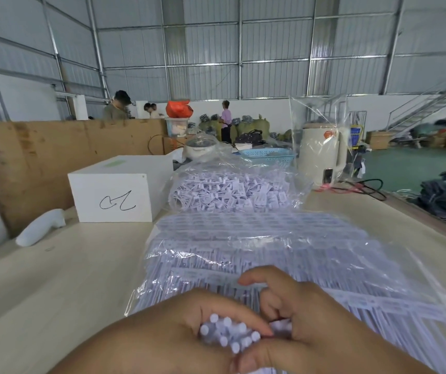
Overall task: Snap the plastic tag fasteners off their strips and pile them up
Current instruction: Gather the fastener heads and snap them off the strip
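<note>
Both hands curled round one bundle of fasteners [230, 334], stub ends up toward camera: left hand [168, 330] under, right hand [313, 319] pinching from the side. Bagged strips [257, 247] run away just beyond; loose pile [232, 191] behind that bag. White box [116, 188] left of the bag, pale counter [62, 268], warehouse hall.

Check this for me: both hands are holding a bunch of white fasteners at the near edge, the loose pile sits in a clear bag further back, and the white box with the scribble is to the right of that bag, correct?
Not quite. In the head view the white box stands to the left of the clear bag, not the right. The rest holds: the left hand and right hand hold the bunch of white fasteners at the near edge.
</note>
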Demonstrator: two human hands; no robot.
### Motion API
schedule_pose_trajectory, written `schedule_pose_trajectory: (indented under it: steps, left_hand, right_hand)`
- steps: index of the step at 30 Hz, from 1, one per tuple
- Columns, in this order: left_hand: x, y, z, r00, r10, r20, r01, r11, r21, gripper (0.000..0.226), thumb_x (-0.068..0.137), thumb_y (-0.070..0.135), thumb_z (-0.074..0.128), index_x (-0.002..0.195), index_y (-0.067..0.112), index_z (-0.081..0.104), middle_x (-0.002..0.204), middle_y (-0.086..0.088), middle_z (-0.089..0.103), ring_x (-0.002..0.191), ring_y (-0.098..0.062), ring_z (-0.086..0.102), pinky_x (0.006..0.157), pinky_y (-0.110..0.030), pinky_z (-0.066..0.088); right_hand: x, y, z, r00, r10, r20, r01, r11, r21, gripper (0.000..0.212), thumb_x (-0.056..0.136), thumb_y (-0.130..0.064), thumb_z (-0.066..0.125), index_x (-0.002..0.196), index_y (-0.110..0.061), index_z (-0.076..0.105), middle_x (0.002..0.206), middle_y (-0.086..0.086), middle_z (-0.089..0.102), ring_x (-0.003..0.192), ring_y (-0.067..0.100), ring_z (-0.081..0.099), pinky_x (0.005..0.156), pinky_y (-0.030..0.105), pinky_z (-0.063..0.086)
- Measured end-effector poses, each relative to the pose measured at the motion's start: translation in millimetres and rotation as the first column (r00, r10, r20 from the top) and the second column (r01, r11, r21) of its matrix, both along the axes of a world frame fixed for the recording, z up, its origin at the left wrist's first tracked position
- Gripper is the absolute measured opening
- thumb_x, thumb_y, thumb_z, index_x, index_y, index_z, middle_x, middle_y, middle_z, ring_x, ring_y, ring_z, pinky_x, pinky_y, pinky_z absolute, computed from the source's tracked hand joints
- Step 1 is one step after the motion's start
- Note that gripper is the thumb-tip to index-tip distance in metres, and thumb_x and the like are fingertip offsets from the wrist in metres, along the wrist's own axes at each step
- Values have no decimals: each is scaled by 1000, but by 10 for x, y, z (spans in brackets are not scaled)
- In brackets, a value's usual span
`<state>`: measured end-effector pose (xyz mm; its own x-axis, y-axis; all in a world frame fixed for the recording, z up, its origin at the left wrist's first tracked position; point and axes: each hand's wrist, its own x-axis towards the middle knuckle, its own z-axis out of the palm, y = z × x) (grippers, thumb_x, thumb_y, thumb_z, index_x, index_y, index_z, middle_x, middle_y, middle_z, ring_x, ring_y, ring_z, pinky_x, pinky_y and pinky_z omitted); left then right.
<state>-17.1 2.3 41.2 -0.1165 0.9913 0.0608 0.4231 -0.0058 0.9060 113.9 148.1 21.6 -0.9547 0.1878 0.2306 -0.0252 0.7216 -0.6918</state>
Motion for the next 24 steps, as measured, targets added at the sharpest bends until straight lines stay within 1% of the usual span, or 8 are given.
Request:
schedule_pose_trajectory:
  steps: [3,5,8,11,14,18,21,24]
  left_hand:
    - [-51,2,-80,999,-23,-31,24,999,27,25,68,39,65,91,31,69,114,-11,70,110,-30,64,100,-51,46]
    - [-86,-1,-93,999,-30,-11,30,999,21,20,72,32,65,91,28,69,115,-14,69,111,-31,63,102,-49,45]
    - [-141,-2,-89,997,-71,44,69,997,45,21,76,6,62,93,15,70,114,-22,65,110,-22,61,99,-35,41]
    - [-209,22,-125,999,-14,37,11,998,57,23,74,7,65,92,17,72,105,-17,69,99,-13,61,87,-27,43]
    - [-211,53,-186,997,22,79,-29,995,92,19,74,8,78,91,17,75,97,-11,72,94,-11,66,82,-20,48]
    - [-139,123,-213,979,126,161,-156,970,188,18,67,24,84,83,20,76,82,-2,72,78,-10,64,73,-21,48]
    - [-54,186,-193,941,260,217,-309,921,236,14,64,25,81,76,22,75,69,1,66,66,-11,59,63,-21,45]
    - [4,205,-179,897,367,246,-428,859,279,15,59,26,78,74,22,75,68,-6,69,64,-15,62,58,-23,48]
  right_hand:
    - [-5,-6,-23,999,-39,-22,39,998,38,61,61,-61,75,112,-58,43,70,-17,55,64,-3,53,58,14,35]
    - [7,-14,-2,997,-67,-37,70,993,97,48,60,-66,73,101,-56,50,73,-22,56,66,-4,54,57,14,35]
    - [45,-7,75,998,-66,-14,67,983,170,34,67,-76,60,82,-46,55,71,-23,58,64,-2,56,54,13,35]
    - [75,45,86,997,-75,-24,79,979,187,41,75,-72,53,87,-33,57,71,-15,57,60,2,54,53,15,33]
    - [92,86,70,993,-108,-37,113,976,188,39,77,-66,53,92,-30,59,73,-10,59,60,4,54,53,17,33]
    - [75,58,53,980,-185,-72,190,980,66,16,88,-46,63,86,-31,56,60,-12,54,52,4,47,50,19,29]
    - [15,-4,13,950,-276,-146,277,961,-18,22,91,-35,64,76,-22,54,53,-9,47,47,6,38,49,22,26]
    - [-52,-92,-32,917,-335,-217,324,942,-87,21,89,-32,64,72,-26,54,48,-12,47,44,6,39,46,18,29]
